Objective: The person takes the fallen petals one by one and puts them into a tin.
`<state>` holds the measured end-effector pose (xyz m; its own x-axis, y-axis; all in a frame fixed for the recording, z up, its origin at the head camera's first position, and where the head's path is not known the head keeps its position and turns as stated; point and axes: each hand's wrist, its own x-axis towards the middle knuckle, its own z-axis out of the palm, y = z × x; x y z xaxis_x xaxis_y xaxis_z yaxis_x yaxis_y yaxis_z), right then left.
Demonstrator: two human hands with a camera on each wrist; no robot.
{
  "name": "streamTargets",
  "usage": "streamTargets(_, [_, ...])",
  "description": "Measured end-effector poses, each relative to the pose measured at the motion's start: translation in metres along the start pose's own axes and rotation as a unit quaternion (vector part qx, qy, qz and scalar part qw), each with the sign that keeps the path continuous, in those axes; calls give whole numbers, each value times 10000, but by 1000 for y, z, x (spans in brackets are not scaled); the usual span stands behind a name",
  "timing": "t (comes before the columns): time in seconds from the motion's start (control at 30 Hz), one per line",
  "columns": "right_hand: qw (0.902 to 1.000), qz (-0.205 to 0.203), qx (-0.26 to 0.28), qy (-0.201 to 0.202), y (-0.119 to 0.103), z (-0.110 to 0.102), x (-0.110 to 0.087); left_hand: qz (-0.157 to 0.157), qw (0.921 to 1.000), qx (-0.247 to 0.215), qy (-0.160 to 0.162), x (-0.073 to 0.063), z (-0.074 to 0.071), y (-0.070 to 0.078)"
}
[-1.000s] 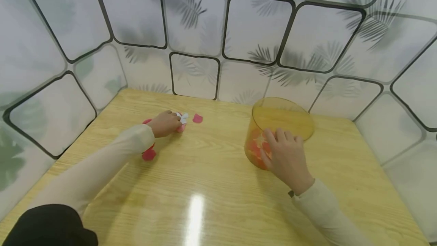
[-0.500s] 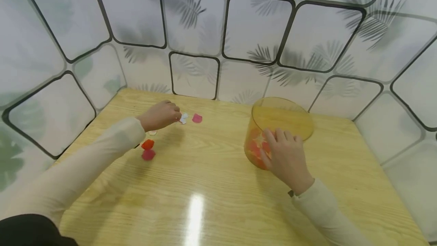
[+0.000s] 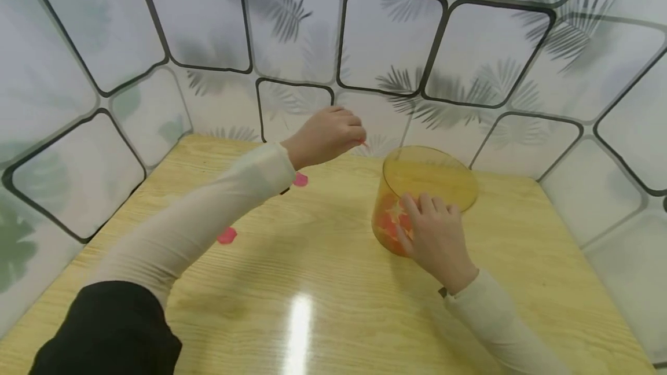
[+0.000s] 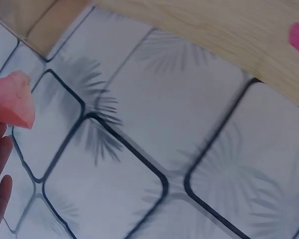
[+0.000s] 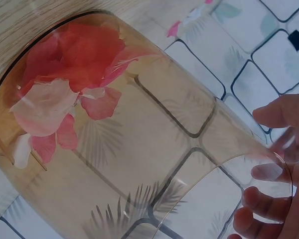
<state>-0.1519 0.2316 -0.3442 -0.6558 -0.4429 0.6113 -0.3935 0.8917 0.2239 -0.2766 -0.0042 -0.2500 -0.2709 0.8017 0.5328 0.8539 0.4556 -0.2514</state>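
My left hand (image 3: 329,133) is raised above the far part of the table and pinches a salmon-pink flower petal (image 4: 14,99). Only a small reddish bit of that petal shows past the fingertips in the head view. On the right stands a clear amber container (image 3: 384,204) with a round open mouth. Several red, pink and pale petals (image 5: 72,64) lie at its bottom. My right hand (image 3: 439,239) grips the container's near rim, the fingers reaching over it and the thumb outside. The left hand is apart from the container, to its left.
A pink petal (image 3: 300,179) lies on the wooden table (image 3: 323,305) just beyond the left sleeve. Another red-pink petal (image 3: 226,235) is nearer, at the left. The left forearm hides part of the table. A patterned panel wall (image 3: 297,33) encloses the back and sides.
My left hand has risen from the petals at the left and moved right, now carrying a petal. The orange petal near the red-pink one is out of sight. My right hand has stayed on the container.
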Motion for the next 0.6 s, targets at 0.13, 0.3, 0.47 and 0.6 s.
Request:
streamTargets(0.13, [10000, 24, -22, -65, 0, -1, 0, 102, 9999, 10, -81, 35, 12, 22])
streamTargets(0.3, [9998, 31, -68, -158, 1, -2, 0, 291, 9975, 208, -603, 65, 38, 46])
streamTargets(0.47, [9999, 14, -59, -141, 1, -2, 0, 394, 9913, 491, -1153, 82, 63, 57])
streamTargets(0.6, [10000, -11, -44, -84, 2, -2, 0, 353, 9880, 440, -1437, 87, 72, 60])
